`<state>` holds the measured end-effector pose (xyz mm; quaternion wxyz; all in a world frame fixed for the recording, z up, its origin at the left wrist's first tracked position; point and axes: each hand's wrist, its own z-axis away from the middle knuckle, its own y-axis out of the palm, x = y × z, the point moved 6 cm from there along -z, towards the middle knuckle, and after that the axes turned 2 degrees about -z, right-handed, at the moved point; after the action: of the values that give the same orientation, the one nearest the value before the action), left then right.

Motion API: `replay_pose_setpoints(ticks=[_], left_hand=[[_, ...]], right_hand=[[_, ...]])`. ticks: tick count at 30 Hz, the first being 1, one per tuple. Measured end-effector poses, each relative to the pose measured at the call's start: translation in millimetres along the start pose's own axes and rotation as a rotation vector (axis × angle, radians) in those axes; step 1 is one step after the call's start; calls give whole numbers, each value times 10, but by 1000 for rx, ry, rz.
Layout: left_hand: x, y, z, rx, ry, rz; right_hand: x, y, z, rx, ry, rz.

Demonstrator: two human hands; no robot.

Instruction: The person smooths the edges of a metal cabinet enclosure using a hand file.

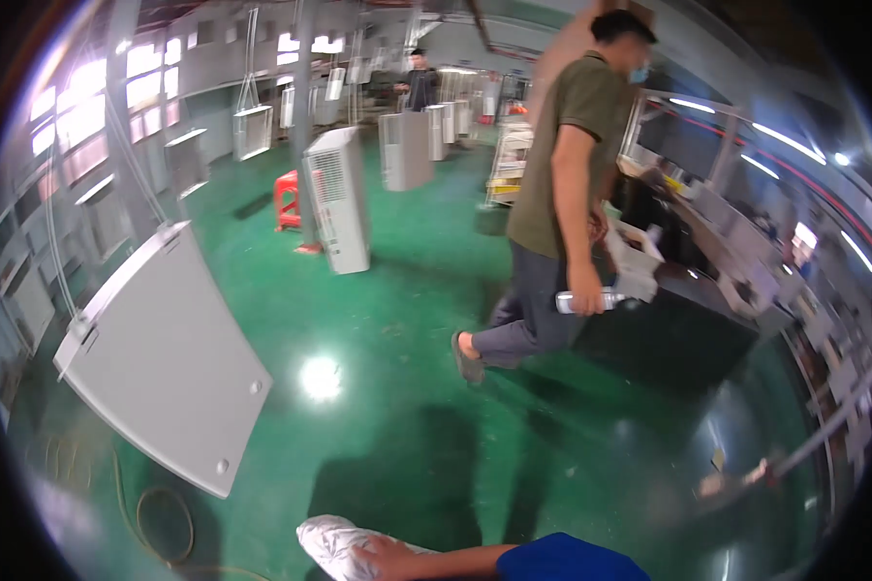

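Observation:
At the lower edge, my right hand reaches in from the right, below a blue sleeve. Its fingers lie round a crumpled white cloth bundle, partly cut off by the picture's edge. Blur hides the finger detail. My left hand is out of view. Nearest on the left hangs a large pale grey panel, tilted, held up by wires at its top edge.
A person in a green shirt and mask walks rightward, holding a bottle and a white bin. Tall white cabinets and a red stool stand on the green floor. A hose lies lower left. Another person stands far back.

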<state>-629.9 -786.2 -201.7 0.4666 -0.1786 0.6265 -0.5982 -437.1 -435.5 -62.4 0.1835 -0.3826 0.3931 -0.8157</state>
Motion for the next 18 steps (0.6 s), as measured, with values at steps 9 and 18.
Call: replay_pose_setpoints(ticks=[9, 18], left_hand=[[476, 430, -274, 261, -369, -101], [72, 13, -289, 238, -8, -364]], right_hand=[[4, -1, -24, -20, 81, -69], [113, 173, -145, 37, 26, -33]])
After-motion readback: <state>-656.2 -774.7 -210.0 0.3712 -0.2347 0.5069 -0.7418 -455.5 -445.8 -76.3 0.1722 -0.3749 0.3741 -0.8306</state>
